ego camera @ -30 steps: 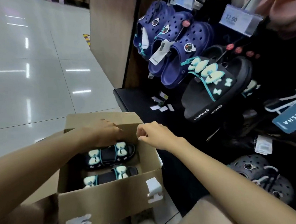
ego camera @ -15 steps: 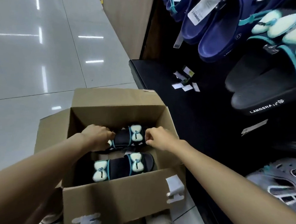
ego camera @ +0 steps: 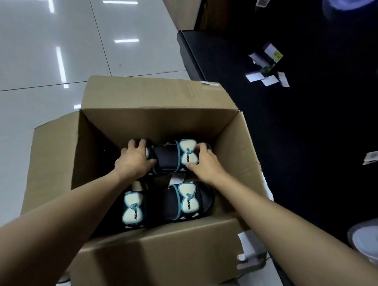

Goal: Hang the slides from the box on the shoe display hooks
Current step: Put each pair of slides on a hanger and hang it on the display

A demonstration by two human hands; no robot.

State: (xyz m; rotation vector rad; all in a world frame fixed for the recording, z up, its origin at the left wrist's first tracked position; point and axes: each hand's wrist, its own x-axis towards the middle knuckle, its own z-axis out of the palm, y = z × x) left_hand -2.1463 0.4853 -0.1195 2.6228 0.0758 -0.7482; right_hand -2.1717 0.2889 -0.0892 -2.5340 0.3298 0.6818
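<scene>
Two slide pairs lie in the box [ego camera: 160,122]: far pair [ego camera: 169,157] behind near pair [ego camera: 165,205]. Display base [ego camera: 293,125] stands right of the box; paper tags [ego camera: 265,71] lie on it.

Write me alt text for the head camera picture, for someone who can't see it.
Seen from above, a person's left hand and right hand grip the two ends of a black slide with pale bows inside an open cardboard box. A second matching slide lies nearer in the box. The box stands on a shiny tiled floor beside a black shelf scattered with paper tags.
</scene>
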